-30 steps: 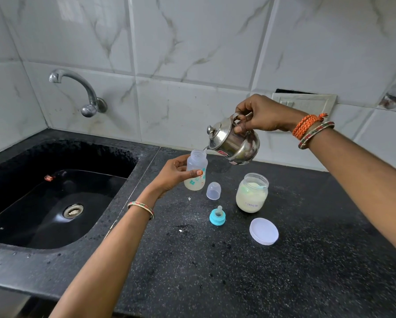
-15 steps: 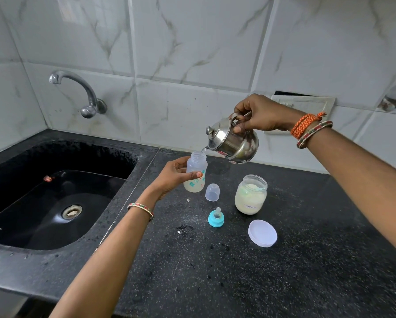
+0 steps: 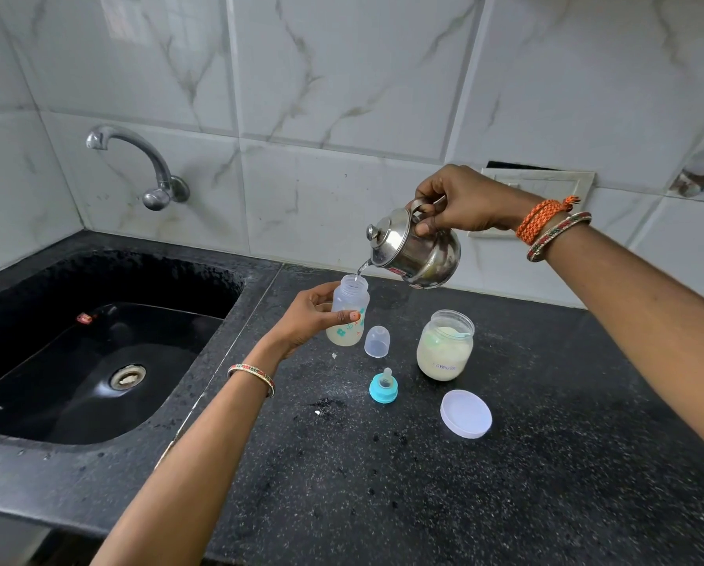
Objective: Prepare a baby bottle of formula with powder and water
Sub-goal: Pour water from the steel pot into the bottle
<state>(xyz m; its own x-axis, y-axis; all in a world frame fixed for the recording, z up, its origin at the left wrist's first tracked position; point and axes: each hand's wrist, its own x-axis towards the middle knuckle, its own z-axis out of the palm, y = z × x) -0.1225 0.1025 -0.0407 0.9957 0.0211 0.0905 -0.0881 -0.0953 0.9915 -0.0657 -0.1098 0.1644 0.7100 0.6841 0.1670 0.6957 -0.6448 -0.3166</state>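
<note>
Over the counter (image 3: 423, 484) my left hand (image 3: 309, 320) wraps the light, slick bottle (image 3: 348, 316) mid-body while my right hand (image 3: 460, 202) grips the kettle (image 3: 415, 251) handle, pouring.

The jar (image 3: 445, 346) of pale powder, right of the bottle, carries faint blue lettering low on its front, too blurred to read with certainty (perhaps "Formula"). A red sticker low on the kettle (image 3: 417, 252) has print too small to read.
</note>
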